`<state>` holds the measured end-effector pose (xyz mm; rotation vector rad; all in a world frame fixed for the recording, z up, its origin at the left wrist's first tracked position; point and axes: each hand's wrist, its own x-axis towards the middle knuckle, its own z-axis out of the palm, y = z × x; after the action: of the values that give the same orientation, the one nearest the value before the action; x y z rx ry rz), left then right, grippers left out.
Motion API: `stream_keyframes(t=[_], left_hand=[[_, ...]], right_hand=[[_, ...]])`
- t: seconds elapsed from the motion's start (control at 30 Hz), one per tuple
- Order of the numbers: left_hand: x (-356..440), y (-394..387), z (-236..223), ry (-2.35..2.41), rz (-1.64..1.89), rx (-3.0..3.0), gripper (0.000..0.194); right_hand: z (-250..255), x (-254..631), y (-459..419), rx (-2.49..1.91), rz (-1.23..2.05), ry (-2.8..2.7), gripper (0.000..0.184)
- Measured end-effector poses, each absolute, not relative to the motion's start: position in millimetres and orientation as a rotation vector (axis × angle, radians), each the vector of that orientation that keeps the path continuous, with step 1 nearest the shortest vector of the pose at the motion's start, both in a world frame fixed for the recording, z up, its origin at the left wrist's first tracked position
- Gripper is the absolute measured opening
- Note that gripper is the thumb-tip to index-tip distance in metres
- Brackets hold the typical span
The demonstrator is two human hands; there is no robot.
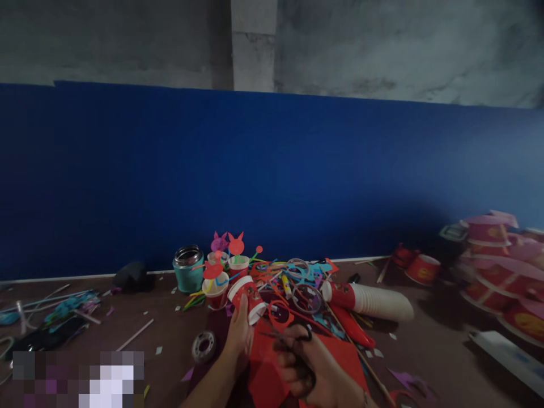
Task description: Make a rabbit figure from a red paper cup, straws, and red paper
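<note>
My left hand (pixel 241 326) is wrapped round a red and white paper cup (pixel 247 299), tilted on its side with one rim toward my right hand. In my right hand (pixel 300 362) is a pair of scissors (pixel 306 334) with black handles; the blades point left, close to the cup's rim. Whether the blades touch the cup I cannot tell. Red paper (pixel 266 368) lies beneath both hands. Just beyond the held cup stand paper cups with paper animal figures, among them a red-eared one (pixel 236 245) and a purple one (pixel 220 242).
A teal jar (pixel 189 272) stands back left, and a roll of tape (pixel 204 346) lies left of my forearm. Stacked paper cups (pixel 374 301) lie on their side at right. Coloured scraps and a tape ring (pixel 306 298) fill the middle. Red bowl shapes (pixel 488 277) pile up far right.
</note>
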<state>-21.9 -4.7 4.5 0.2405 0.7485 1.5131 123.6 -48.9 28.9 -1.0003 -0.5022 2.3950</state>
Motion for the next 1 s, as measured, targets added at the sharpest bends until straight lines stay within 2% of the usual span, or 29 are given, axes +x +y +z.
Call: stream_keyframes(t=[0.07, 0.13, 0.23, 0.3, 0.37, 0.43, 0.53, 0.63, 0.67, 0.73, 0.8, 0.87, 0.93, 1.0], left_hand=[[-22, -5, 4, 0.747, 1.509, 0.24, 0.033], [-23, -6, 3, 0.745, 1.457, 0.244, 0.037], [-24, -7, -1, 0.734, 1.396, 0.268, 0.044], [-25, -6, -4, 0.718, 1.438, 0.286, 0.042], [-25, -5, -5, 0.701, 1.482, 0.301, 0.038], [-25, -6, -5, 0.707, 1.456, 0.307, 0.037], [-25, -7, -3, 0.724, 1.403, 0.296, 0.041], [-24, -6, 0, 0.755, 1.455, 0.255, 0.038], [-23, -5, 0, 0.767, 1.481, 0.238, 0.036], [-23, -4, 0, 0.773, 1.502, 0.218, 0.034], [-24, -4, -1, 0.76, 1.465, 0.231, 0.036], [-25, -4, -3, 0.759, 1.428, 0.262, 0.039], [-26, -4, -5, 0.747, 1.443, 0.283, 0.04], [-26, -5, -5, 0.722, 1.467, 0.288, 0.04]], right_hand=[[30, 124, -49, -1.052, 2.342, -0.585, 0.019], [31, 121, -53, -1.24, 2.06, -0.964, 0.017], [33, 116, -62, -1.542, 1.183, -1.748, 0.011], [34, 113, -68, -1.659, 0.662, -2.075, 0.025], [35, 111, -72, -1.718, 0.442, -2.207, 0.038], [34, 110, -72, -1.702, 0.508, -2.183, 0.033], [33, 112, -65, -1.569, 1.11, -1.839, 0.011], [32, 118, -54, -1.293, 1.945, -1.165, 0.02], [31, 120, -51, -1.198, 2.12, -0.986, 0.022], [30, 122, -48, -1.15, 2.214, -0.88, 0.024], [30, 121, -50, -1.319, 1.956, -1.185, 0.019], [31, 117, -56, -1.536, 1.382, -1.665, 0.013], [32, 112, -62, -1.649, 0.79, -2.01, 0.02], [33, 109, -67, -1.692, 0.488, -2.147, 0.033]])
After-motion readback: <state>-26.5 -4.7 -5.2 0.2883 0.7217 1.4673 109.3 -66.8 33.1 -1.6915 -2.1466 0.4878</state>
